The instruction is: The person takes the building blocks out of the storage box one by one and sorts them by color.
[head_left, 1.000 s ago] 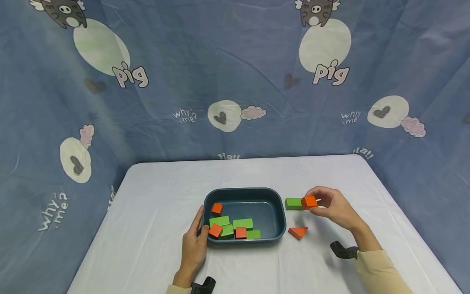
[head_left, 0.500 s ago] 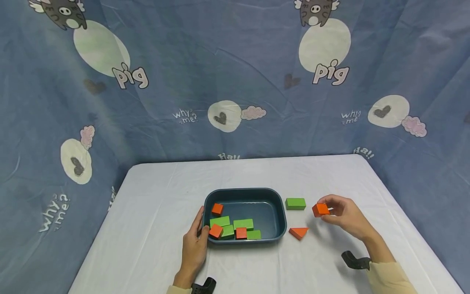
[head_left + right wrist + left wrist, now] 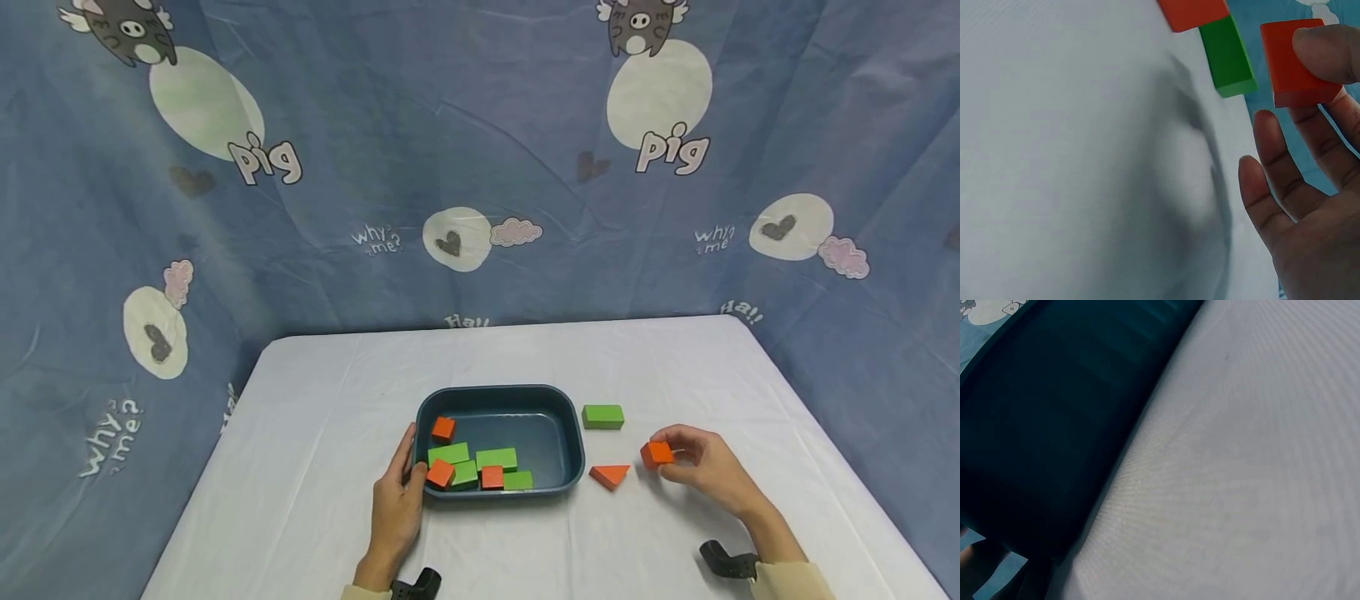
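In the head view my right hand (image 3: 708, 471) pinches an orange block (image 3: 657, 455) between thumb and fingertips, low over the white table. The right wrist view shows the thumb on the top face of this orange block (image 3: 1294, 59), with two other fingers spread below. An orange triangular block (image 3: 610, 476) lies just left of it, and a green rectangular block (image 3: 603, 417) farther back. My left hand (image 3: 396, 504) rests against the left side of a dark blue tray (image 3: 543, 389), fingers straight along its outer wall, thumb at the near left corner.
Several green blocks (image 3: 497, 458) and orange blocks (image 3: 443, 429) lie in the left and front parts of the tray. One orange block (image 3: 440, 473) leans high at the near left corner. A patterned blue cloth (image 3: 480, 167) hangs behind the table (image 3: 337, 400).
My right hand has carried the orange block rightward from beside the green block, then toward the front and down, beside the triangular block. My left hand and the tray have stayed put.
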The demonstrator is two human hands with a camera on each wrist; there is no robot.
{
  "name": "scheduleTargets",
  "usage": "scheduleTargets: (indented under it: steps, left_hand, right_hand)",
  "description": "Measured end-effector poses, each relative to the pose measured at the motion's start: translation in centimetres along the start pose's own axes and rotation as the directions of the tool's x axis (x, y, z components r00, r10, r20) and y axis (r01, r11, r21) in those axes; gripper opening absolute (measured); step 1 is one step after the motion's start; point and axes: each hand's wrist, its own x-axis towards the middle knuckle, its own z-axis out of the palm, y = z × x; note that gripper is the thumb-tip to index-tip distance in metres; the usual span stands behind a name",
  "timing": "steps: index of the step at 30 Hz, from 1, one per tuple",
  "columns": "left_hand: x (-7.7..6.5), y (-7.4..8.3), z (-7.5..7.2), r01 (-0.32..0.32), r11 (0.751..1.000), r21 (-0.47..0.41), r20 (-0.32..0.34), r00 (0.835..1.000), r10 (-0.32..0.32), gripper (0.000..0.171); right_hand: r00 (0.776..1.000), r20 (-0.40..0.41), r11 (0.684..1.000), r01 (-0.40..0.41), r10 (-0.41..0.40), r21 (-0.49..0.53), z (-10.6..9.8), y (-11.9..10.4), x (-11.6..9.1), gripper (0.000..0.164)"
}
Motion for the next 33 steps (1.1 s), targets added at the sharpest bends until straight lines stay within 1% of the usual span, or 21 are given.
scheduleTargets:
  steps: [5,10,17,24,28,33]
  left_hand:
    - [-0.2,-0.1,0.1,0.013,1.0,0.006,0.008,1.0,-0.013,0.058]
    - [-0.2,-0.1,0.0,0.003,1.0,0.014,0.006,1.0,-0.003,0.057]
    - [-0.1,-0.1,0.0,0.003,1.0,0.008,0.01,1.0,-0.003,0.057]
    - [0.0,0.1,0.0,-0.014,1.0,0.007,0.011,1.0,0.014,0.057]
    - [0.1,0.1,-0.1,-0.004,1.0,0.017,0.007,1.0,0.004,0.058]
    - [0.1,0.0,0.0,-0.013,1.0,0.0,0.005,1.0,0.013,0.057]
  right_hand:
    - [1.0,-0.014,0.999,-0.024,0.023,-0.031,0.3,0.6,-0.6,0.036]
    - [0.998,-0.015,0.996,-0.068,0.067,-0.054,0.6,1.0,-0.9,0.036]
    - [0.996,-0.014,0.993,-0.09,0.089,-0.078,0.9,1.2,-1.0,0.036]
    - [0.991,-0.011,0.985,-0.133,0.132,-0.11,1.2,1.4,-0.8,0.037]
    - [0.99,-0.007,0.981,-0.138,0.138,-0.136,1.3,1.4,-0.7,0.036]
    - [0.987,-0.01,0.974,-0.157,0.157,-0.164,1.4,1.4,-0.7,0.037]
